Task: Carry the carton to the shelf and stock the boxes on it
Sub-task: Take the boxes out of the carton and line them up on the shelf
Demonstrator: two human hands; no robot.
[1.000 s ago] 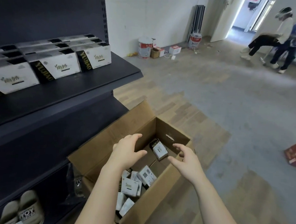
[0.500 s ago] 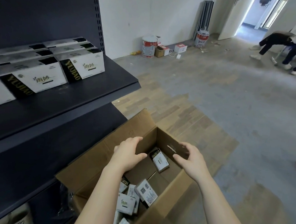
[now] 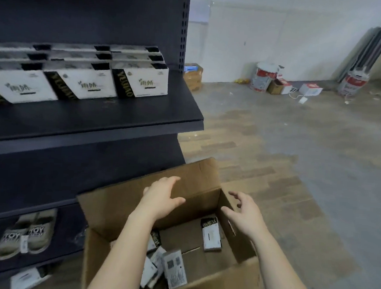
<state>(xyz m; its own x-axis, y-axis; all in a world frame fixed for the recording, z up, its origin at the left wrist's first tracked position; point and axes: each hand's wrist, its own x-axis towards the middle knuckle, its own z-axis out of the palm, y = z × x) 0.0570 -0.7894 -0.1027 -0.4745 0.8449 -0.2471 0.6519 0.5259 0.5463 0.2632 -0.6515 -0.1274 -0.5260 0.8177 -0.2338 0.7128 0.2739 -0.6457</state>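
Now our left hand (image 3: pixel 161 197) and right hand (image 3: pixel 246 213) hover spread, empty, above the carton (image 3: pixel 121 214); boxes (image 3: pixel 211 237) beneath them seem our next pick for the shelf (image 3: pixel 96 119).

Slippers (image 3: pixel 26 234) (tag attached) low left; paint bucket (image 3: pixel 265 77) against far wall (image 3: pixel 282 38).

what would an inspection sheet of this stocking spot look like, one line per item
surface: dark shelf, bare strip in front of the stocked row
job's things: open carton beside the shelf, loose boxes inside; white boxes lined up on the shelf
clutter: slippers on a lower shelf
grippers: left hand and right hand open over the carton, holding nothing
cables: white cord on the floor near the far wall
surroundings: paint buckets and leaning panels at the wall
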